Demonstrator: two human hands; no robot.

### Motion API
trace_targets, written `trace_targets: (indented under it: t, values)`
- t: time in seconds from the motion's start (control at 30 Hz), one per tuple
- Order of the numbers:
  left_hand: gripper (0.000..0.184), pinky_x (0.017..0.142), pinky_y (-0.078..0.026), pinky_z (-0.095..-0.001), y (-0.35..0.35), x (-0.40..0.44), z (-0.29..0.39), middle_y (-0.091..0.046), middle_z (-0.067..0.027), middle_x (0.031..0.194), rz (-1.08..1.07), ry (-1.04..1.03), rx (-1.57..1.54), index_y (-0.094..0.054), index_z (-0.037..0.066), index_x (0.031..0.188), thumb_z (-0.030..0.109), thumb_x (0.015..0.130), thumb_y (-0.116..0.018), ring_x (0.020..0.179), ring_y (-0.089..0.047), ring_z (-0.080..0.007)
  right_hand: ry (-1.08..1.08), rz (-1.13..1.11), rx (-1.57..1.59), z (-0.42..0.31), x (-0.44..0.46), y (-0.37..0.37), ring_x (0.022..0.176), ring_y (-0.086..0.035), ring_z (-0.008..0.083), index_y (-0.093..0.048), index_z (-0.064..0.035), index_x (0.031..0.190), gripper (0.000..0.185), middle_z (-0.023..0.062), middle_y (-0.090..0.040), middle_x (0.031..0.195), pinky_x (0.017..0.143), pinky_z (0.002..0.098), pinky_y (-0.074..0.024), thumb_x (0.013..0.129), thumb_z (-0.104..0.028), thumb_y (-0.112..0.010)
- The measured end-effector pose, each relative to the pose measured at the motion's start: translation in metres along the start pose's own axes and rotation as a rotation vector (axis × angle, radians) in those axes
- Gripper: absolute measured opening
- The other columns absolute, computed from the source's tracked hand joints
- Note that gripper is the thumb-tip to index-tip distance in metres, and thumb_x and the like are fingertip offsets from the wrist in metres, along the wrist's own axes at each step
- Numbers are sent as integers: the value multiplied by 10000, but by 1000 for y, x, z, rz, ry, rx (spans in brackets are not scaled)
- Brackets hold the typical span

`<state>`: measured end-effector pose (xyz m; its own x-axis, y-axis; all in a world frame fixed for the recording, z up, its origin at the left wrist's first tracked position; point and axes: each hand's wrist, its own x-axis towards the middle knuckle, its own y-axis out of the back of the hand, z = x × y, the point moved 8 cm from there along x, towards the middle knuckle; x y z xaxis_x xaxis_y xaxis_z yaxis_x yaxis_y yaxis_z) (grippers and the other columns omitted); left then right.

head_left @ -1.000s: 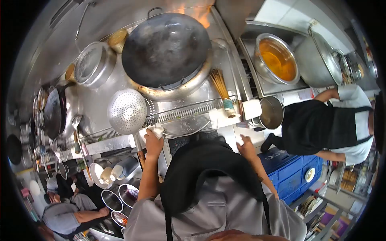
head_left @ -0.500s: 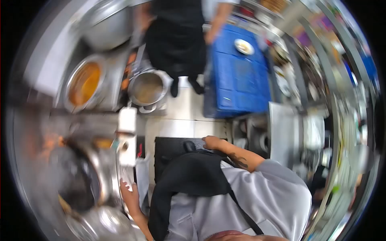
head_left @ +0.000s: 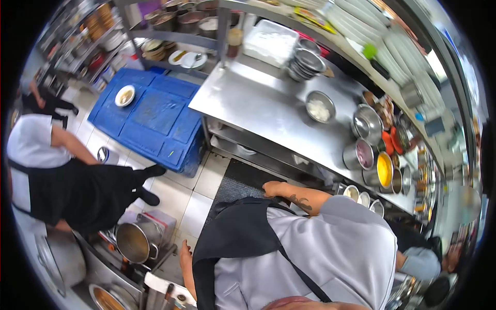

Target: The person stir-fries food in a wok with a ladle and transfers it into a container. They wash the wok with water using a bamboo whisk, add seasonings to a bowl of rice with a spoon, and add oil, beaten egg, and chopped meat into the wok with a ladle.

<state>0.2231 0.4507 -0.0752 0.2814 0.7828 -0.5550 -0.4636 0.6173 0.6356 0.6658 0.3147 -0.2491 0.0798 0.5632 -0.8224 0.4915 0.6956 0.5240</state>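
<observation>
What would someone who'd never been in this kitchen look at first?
Probably the big blue box left of the middle, with a small white dish on top. Next might come the bright yellow food in a pot towards the right end of the shiny steel table. The big white plates packed on the shelf at the upper right stand out too.

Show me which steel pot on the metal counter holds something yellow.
The cylindrical steel pot beside the purple-filled steel pot; only this one shows yellow contents.
</observation>
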Motion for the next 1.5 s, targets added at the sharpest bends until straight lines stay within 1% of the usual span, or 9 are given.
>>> trace_targets:
  t: [0.13, 0.4, 0.53, 0.57, 0.7, 0.93, 1.03, 1.2, 1.5]
  values:
    - [682, 766, -477, -399, 6, 21, 54, -596, -187, 1060, -69, -212, 154, -426, 57, 1344, 282, 762, -701, 880, -598, -307, 30, 190, 231, 14, -35, -45, 930, -653, 374, -680, 22, 927, 385, 232, -669, 959, 797, 460, -500, 797, -336, -618]
    - [575, 739, -477, -394, -33, 67, 20, -606, -192, 1014, -153, -375, 180, -459, 42, 1306, 174, 784, -663, 859, -597, -311, -104, 208, 408, 41, -33, -123, 1039, -607, 370, -652, -68, 1070, 390, 206, -649, 1050, 876, 455, -483, 783, -332, -638]
    - [571, 734, -477, -391, -49, 74, 18, -607, -190, 1007, -207, -393, 223, -461, 41, 1304, 174, 787, -662, 852, -597, -306, -213, 39, 423, 56, -22, -131, 975, -624, 377, -649, -63, 1064, 392, 189, -668, 977, 857, 444, -492, 774, -327, -643]
    - [570, 732, -478, -390, -51, 75, 20, -608, -189, 1005, -219, -395, 229, -461, 40, 1303, 174, 787, -661, 850, -598, -305, -173, 149, 443, 66, -5, -138, 774, -663, 341, -648, -55, 1015, 320, 169, -671, 829, 690, 453, -536, 801, -292, -629]
    - [565, 727, -478, -387, -60, 87, 35, -609, -187, 998, -238, -396, 260, -462, 39, 1301, 173, 790, -660, 843, -598, -301, -260, 83, 553, 45, -47, -90, 404, -542, 211, -612, -59, 874, 190, 86, -548, 544, 370, 374, -471, 831, -244, -612]
    - [558, 717, -479, -382, -71, 104, 79, -612, -183, 986, -254, -417, 305, -464, 37, 1298, 173, 793, -658, 831, -599, -293, -106, 235, 482, 66, -46, -28, 544, -647, 298, -666, 10, 864, 252, 178, -624, 625, 498, 412, -522, 784, -223, -610]
    - [554, 713, -479, -380, -78, 113, 108, -613, -181, 981, -260, -439, 305, -465, 36, 1297, 173, 795, -658, 825, -600, -290, -114, 303, 725, 96, -58, 3, 510, -618, 252, -639, -4, 889, 258, 135, -572, 570, 464, 376, -506, 812, -245, -587]
    - [549, 706, -480, -376, -85, 119, 141, -616, -179, 972, -260, -460, 291, -466, 35, 1294, 172, 798, -656, 817, -600, -285, 61, 397, 1493, 144, -95, 78, 621, -618, 173, -577, -42, 1079, 307, 75, -624, 823, 498, 299, -532, 869, -263, -612]
    - [539, 693, -481, -369, -92, 116, 116, -619, -174, 956, -251, -383, 269, -469, 32, 1290, 171, 803, -654, 800, -602, -275, -98, 608, 1773, 205, -121, 124, 503, -606, 198, -571, -19, 1057, 236, 134, -660, 754, 431, 301, -502, 903, -197, -558]
